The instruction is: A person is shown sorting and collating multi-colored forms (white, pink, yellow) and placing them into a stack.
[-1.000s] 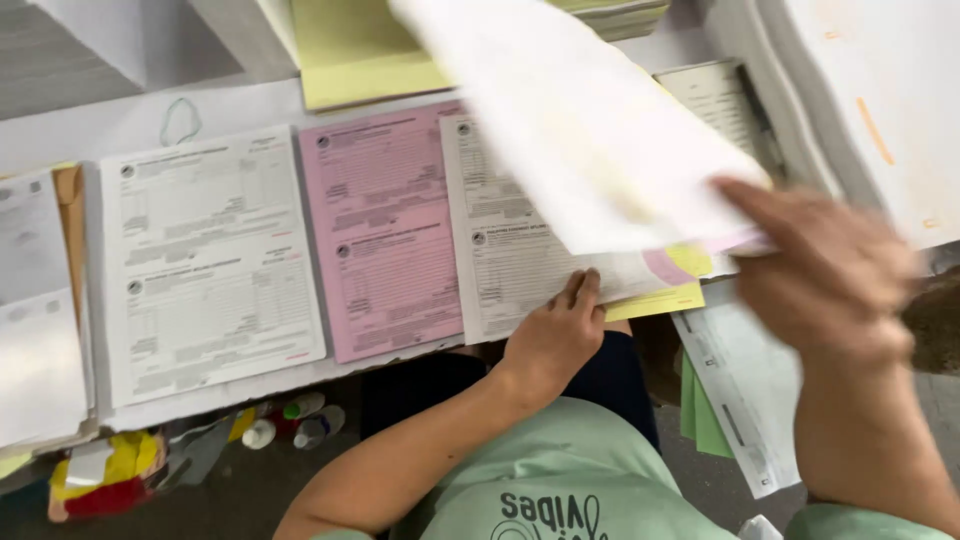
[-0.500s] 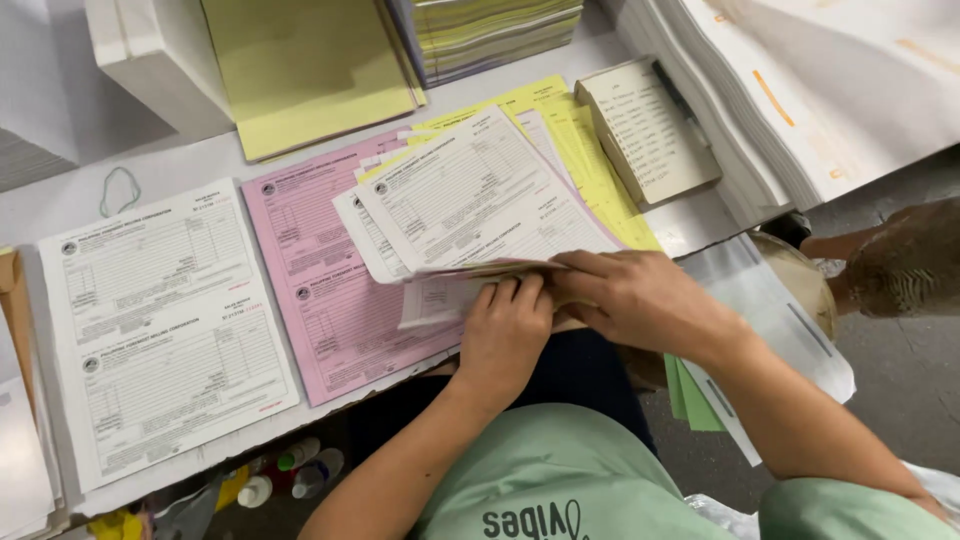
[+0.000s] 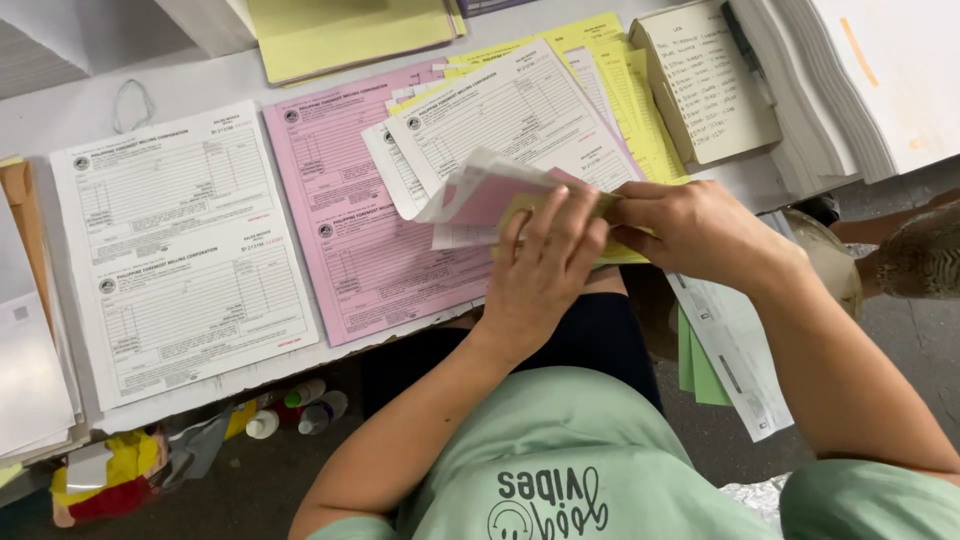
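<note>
Nearest the camera, both forearms reach forward from the person's green shirt [image 3: 560, 450] and meet at the near edge of the worktop [image 3: 190, 80]. The left hand [image 3: 545, 265] lies palm down, fingers [image 3: 540, 215] spread and curled over a small sheaf of forms [image 3: 480, 195], white and pink leaves with a yellow one beneath, gripping it from the near side. The right hand [image 3: 690, 230] comes in from the right, closed on the sheaf's right end; the fingertips are hidden behind the left hand and paper, so the exact pinch cannot be made out. The sheaf is lifted and fanned just above the worktop's near edge, over a white form [image 3: 510, 110] and yellow sheets [image 3: 645, 120]. To the left lie a pink form [image 3: 340, 210] and then a larger white form [image 3: 185, 250]. Further off, a handwritten notepad [image 3: 710, 85] sits toward the far right, with paper stacks [image 3: 850, 70] cut off by the frame. Bottles [image 3: 300, 405] below the worktop are hard to make out.
</note>
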